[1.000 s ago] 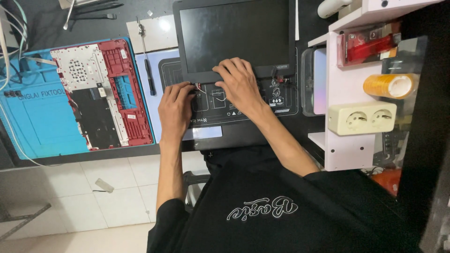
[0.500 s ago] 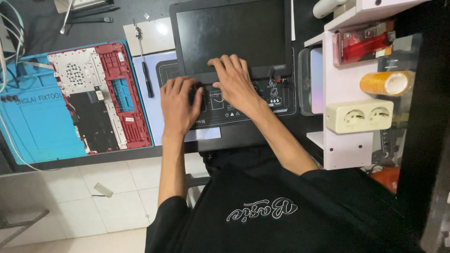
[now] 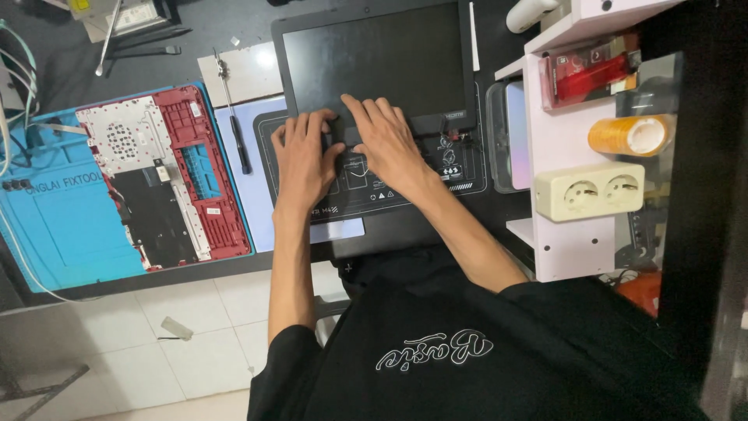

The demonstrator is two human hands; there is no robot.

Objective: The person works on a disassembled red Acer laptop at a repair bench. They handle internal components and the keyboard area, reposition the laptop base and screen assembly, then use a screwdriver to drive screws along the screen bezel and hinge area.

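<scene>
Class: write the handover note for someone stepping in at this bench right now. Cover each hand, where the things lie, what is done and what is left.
Left hand and right hand: both flat, fingers spread, pressing at the lower edge of the dark screen panel on the black mat.
Nothing gripped.
Done: red laptop base lies opened on the blue mat.
Screwdriver lies between them.
Left: the panel is still under the hands; the red base is still open.

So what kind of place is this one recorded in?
Most likely an electronics repair bench: a red laptop shell lies stripped open on a blue work mat, a screwdriver beside it, both hands on a dark laptop.
</scene>
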